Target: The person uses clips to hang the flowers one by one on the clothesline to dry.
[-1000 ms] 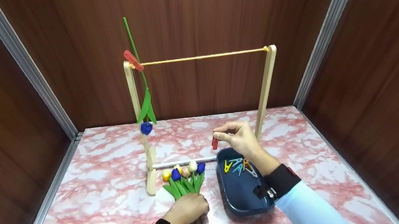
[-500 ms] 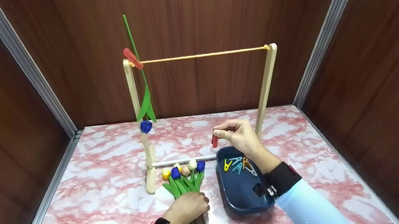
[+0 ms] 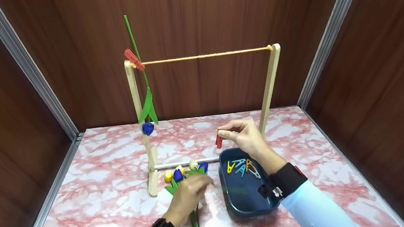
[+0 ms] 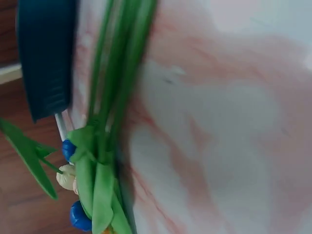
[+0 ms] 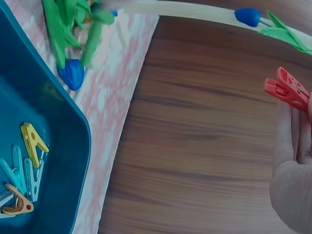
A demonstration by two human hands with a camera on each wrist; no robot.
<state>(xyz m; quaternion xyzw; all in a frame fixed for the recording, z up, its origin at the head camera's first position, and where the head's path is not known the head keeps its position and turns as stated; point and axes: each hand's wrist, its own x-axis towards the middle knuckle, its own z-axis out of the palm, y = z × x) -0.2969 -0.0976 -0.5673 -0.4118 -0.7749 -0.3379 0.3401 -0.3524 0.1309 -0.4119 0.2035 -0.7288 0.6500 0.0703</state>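
Observation:
My left hand (image 3: 189, 195), blurred, pinches a white tulip (image 3: 193, 164) by its stem above the bunch of tulips (image 3: 178, 175); the hand covers part of the bunch. In the left wrist view the white tulip's leaf (image 4: 29, 156) stands away from the bunched green stems (image 4: 119, 68); no fingers show there. Over the far end of the blue bin, my right hand (image 3: 246, 139) pinches a red clothespin (image 5: 288, 89) between thumb and fingertips, its jaws pointing down in the head view. Several other clothespins (image 3: 241, 170) lie in the bin (image 3: 227, 199).
Behind the bunch stands a wooden frame (image 3: 269, 89) with an orange cord (image 3: 200, 56) across its top. A blue tulip (image 3: 148, 128) hangs head down at the cord's left end, held by another red clothespin (image 3: 134, 59). Wood panels (image 3: 201, 18) enclose the marbled table (image 3: 99, 195).
My left hand has risen and moved forward from the stems, shifting the white tulip and its leaf. My right hand stays almost in place with the red clothespin.

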